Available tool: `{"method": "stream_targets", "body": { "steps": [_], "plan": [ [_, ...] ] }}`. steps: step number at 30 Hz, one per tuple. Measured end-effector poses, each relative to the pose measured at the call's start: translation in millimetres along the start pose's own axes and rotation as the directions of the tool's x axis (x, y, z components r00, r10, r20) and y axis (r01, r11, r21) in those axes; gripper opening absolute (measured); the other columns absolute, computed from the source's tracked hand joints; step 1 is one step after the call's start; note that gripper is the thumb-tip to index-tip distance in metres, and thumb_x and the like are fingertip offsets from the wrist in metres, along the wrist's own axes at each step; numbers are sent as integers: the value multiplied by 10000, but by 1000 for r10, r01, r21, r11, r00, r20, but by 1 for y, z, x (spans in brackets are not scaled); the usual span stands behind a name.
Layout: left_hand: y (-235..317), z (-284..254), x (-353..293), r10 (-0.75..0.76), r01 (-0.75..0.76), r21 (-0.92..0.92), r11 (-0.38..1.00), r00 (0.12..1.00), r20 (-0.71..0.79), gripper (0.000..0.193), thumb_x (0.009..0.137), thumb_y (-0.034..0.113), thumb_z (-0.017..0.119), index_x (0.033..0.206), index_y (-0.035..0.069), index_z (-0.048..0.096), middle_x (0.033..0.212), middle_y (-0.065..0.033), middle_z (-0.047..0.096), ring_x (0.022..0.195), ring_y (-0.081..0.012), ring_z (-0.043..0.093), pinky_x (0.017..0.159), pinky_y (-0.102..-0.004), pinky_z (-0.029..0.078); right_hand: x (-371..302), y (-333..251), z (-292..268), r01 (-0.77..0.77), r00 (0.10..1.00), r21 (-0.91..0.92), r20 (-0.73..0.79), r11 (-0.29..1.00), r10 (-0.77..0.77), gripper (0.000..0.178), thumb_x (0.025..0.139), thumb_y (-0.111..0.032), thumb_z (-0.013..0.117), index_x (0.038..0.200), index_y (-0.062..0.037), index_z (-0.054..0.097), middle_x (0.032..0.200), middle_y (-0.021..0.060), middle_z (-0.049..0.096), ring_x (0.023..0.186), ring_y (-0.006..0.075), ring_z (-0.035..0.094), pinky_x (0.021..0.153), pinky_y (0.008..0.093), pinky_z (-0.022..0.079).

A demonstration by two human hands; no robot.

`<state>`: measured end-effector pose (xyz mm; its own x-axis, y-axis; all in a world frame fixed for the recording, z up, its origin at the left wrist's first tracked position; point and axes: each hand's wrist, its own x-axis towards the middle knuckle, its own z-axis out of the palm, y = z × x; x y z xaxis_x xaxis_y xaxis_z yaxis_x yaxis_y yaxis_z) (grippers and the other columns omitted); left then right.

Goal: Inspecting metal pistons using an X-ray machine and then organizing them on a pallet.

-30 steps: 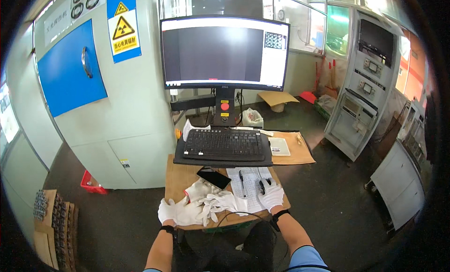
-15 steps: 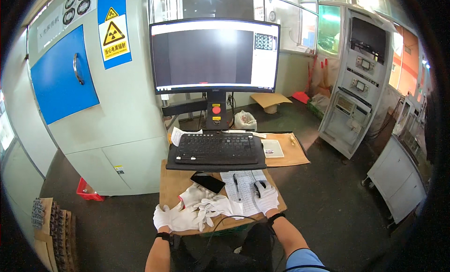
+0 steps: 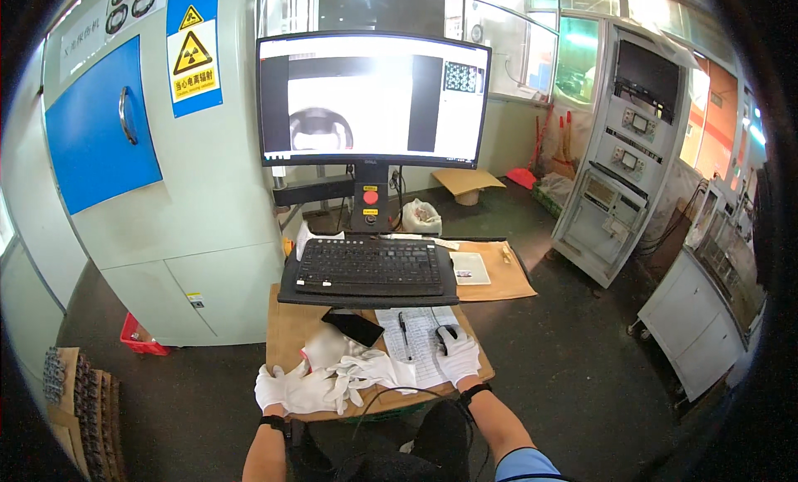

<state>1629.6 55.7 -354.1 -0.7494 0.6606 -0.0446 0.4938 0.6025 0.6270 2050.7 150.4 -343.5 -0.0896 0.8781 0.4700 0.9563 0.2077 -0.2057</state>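
Our right hand, in a white knit glove, is low in the frame, right of centre, closed over a small black computer mouse. Fingers drape forward over the mouse; palm behind it. Mouse sits on the right part of a white sheet of paper with a fine printed grid.

Our left hand, also white-gloved, is lower left of centre, at the left edge of a brown flat worktop. It's up against a heap of loose white fabric gloves; can't tell whether its fingers grip any of them.

Between our hands: slim black pen on the paper, black rectangular phone just above the heap, tilted toward lower right.

Above the worktop, mid-frame: black full-size keyboard on a black tray. Right of it, a shallow white square dish on a brown flat sheet.

Upper centre: wide black-framed monitor. Its screen shows a dark, curved, ring-like shape low on a bright field. Round red push button on the stand below.

Left side: tall pale-green metal cabinet with a blue door panel. Upper right: tall grey equipment rack, leaning in our lens.
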Motion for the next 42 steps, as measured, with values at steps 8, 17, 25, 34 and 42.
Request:
{"method": "stream_targets", "body": {
  "steps": [8, 17, 25, 34, 42],
  "plan": [
    [-1, 1, 1, 20, -20, 3, 1000, 1000, 2, 518, 969, 398, 549, 1331, 29, 575, 1227, -257, 657, 1121, -415, 645, 944, -486, 522, -3, 0, 2, -22, 1000, 0, -5, 1000, 22, 442, 802, -278, 673, 1236, -200, 666, 1284, 141, 598, 939, 377, 627, 834, 494, 524],
    [-10, 9, 7, 36, -36, 13, 999, 999, -5, 518, 971, 400, 541, 1338, 37, 576, 1205, -260, 666, 1108, -416, 652, 934, -486, 529, 0, -4, -6, -11, 1000, 19, -7, 1000, 11, 420, 792, -247, 680, 1206, -177, 669, 1266, 143, 604, 957, 379, 632, 863, 483, 525],
    [-8, 6, 7, 22, -23, 16, 1000, 1000, 13, 521, 969, 397, 540, 1343, 35, 569, 1220, -255, 661, 1111, -413, 652, 938, -483, 528, 0, -4, -7, 8, 1000, 11, -4, 1000, -8, 422, 786, -248, 682, 1199, -161, 674, 1224, 156, 617, 950, 365, 638, 850, 475, 531],
    [-6, 5, 4, 26, -26, 10, 1000, 1000, 6, 520, 967, 389, 540, 1342, 31, 569, 1215, -256, 663, 1108, -412, 653, 933, -481, 531, -1, -1, -1, 10, 1000, -16, -5, 1000, -10, 443, 792, -258, 670, 1225, -171, 670, 1217, 149, 621, 952, 372, 637, 834, 479, 539],
    [-2, 0, 2, -5, 5, 2, 1000, 1000, 22, 522, 959, 400, 544, 1330, 34, 578, 1214, -241, 667, 1106, -412, 650, 935, -484, 527, 0, -2, -2, 42, 998, -9, -54, 999, -42, 445, 787, -268, 677, 1222, -172, 672, 1217, 135, 624, 922, 372, 639, 788, 483, 550]
  ]
}}
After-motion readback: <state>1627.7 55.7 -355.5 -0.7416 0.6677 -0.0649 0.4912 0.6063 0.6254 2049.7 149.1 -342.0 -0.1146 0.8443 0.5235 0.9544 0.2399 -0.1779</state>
